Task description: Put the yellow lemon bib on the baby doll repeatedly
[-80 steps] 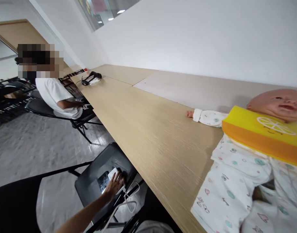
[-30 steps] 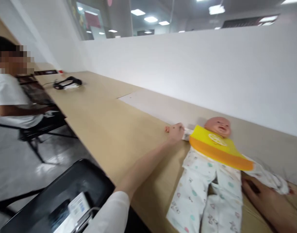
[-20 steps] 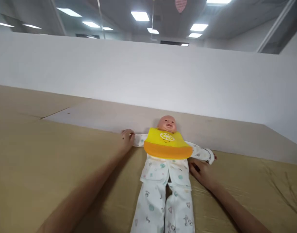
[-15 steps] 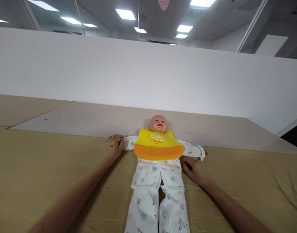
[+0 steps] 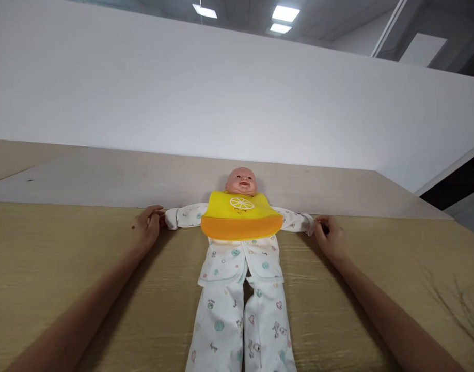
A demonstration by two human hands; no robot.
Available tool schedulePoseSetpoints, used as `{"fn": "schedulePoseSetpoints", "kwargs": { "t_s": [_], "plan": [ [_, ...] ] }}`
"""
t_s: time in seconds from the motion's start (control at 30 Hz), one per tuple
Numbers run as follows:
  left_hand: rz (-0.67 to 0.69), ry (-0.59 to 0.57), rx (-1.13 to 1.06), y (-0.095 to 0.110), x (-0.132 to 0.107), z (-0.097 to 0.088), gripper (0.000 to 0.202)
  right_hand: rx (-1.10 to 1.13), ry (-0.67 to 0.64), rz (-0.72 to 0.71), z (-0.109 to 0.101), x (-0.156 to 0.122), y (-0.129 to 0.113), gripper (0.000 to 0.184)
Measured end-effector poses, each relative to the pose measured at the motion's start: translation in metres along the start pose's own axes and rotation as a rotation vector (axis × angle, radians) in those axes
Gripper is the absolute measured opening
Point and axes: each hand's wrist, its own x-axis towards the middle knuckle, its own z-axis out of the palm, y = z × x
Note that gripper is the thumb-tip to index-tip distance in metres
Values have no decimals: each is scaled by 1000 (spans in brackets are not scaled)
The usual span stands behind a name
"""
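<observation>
A baby doll [image 5: 240, 181] lies on its back with both arms stretched out sideways. It wears a white printed top [image 5: 221, 261] and matching trousers [image 5: 218, 325]. Over its chest is a yellow bib [image 5: 242, 206] with a citrus slice, a smiling face and an orange pocket along the bottom. My left hand [image 5: 144, 228] is closed around the doll's hand just beyond the sleeve cuff on the left. On the right, my right hand [image 5: 330, 238] pinches at the end of the other sleeve [image 5: 295, 221], its fingers hiding the doll's hand there.
The doll lies across a tan surface [image 5: 152, 315] and a pale grey strip [image 5: 105, 181] behind it. A white wall [image 5: 221, 98] rises at the back with glass above. Thin brown twigs [image 5: 454, 299] show at the right.
My left hand has moved outward from the sleeve to the doll's hand. My right hand has gone from beside the doll's waist up and outward to the other cuff. The view has tilted down.
</observation>
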Motion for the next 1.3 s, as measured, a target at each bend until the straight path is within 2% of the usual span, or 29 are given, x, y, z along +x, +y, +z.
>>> {"fn": "schedulePoseSetpoints", "kwargs": {
  "t_s": [0.07, 0.13, 0.27, 0.4, 0.57, 0.83, 1.03, 1.3],
  "plan": [
    [-71, -19, -33, -5, 3, -7, 43, -54, -31, 109, -3, 8, 14, 41],
    [-113, -37, -48, -8, 6, -11, 42, -139, -117, 171, -4, 12, 21, 44],
    [-117, -95, -70, -11, 6, -9, 42, -370, -311, 124, -2, 12, 17, 45],
    [-87, -117, -79, -13, 4, -6, 37, -453, -410, 158, -2, 13, 17, 42],
    [-71, -110, -88, -10, 0, -7, 31, -384, -396, 196, -3, 15, 21, 41],
    [-146, -114, -233, -5, -5, -15, 33, -313, -355, 216, -4, 17, 21, 36],
    [-148, -142, -302, -1, -8, -23, 37, -245, -325, 208, -3, 17, 22, 35],
    [-183, -143, -263, 5, -10, -27, 38, -213, -318, 195, -5, 17, 17, 32]
  ]
}}
